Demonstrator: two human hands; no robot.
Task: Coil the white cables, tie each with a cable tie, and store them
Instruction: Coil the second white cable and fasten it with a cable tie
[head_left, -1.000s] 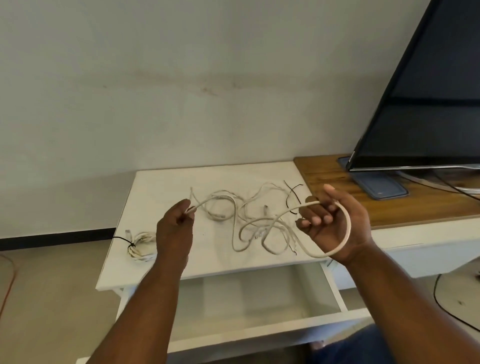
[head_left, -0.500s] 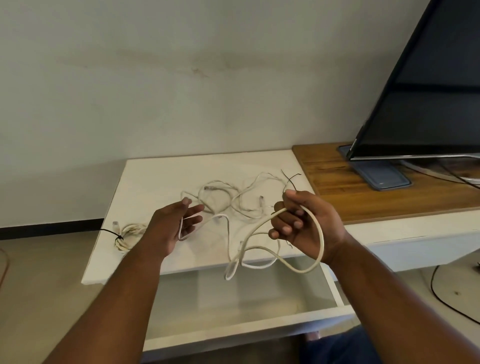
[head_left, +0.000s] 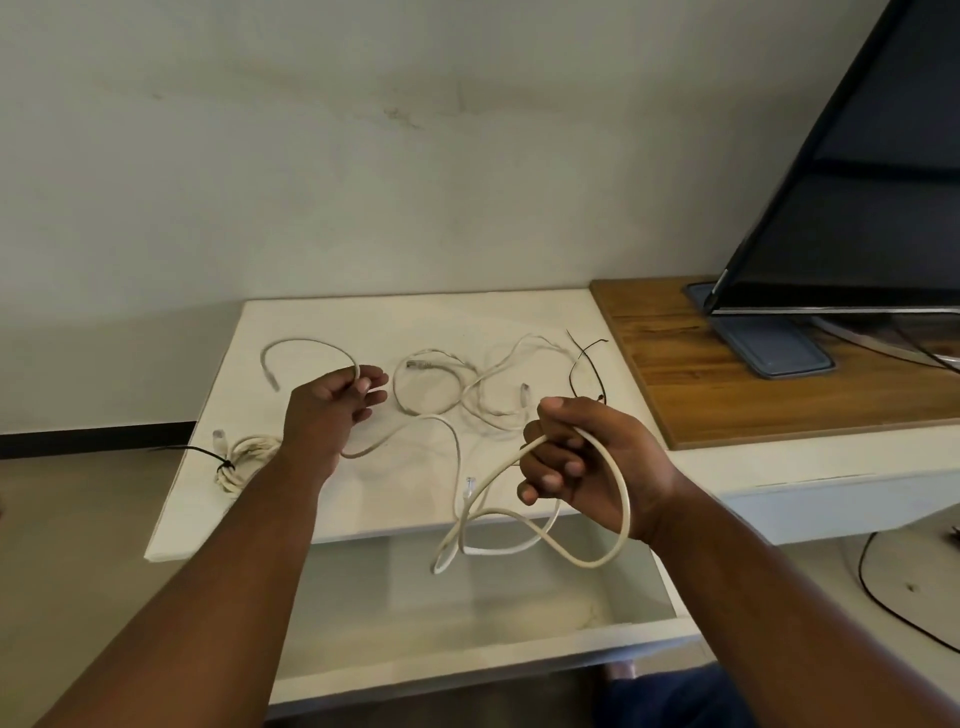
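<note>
A person's two bare hands work a white cable (head_left: 457, 467) above a white bench (head_left: 363, 317) whose drawer (head_left: 467, 613) stands pulled open below its front edge. The right hand (head_left: 587, 462) has its grip clamped on the cable, fingers curled round a large loop that hangs down over the open drawer. The left hand (head_left: 332, 410) pinches the same cable between thumb and fingertips, its grip closed on a stretch near one end; that end arcs up and to the left, its plug (head_left: 272, 382) hanging free above the bench top. Between the hands the cable sags and crosses itself, and a second plug shows near the bench's front edge.

On the bench's left corner lies a coiled cable (head_left: 244, 457) already bound with a black cable tie (head_left: 208, 454). Farther back rest loose white cables (head_left: 467, 384) in a tangle, with spare black ties (head_left: 584, 364) just beside them. To the right, a dark monitor (head_left: 857, 182) stands on a wooden surface (head_left: 727, 384).
</note>
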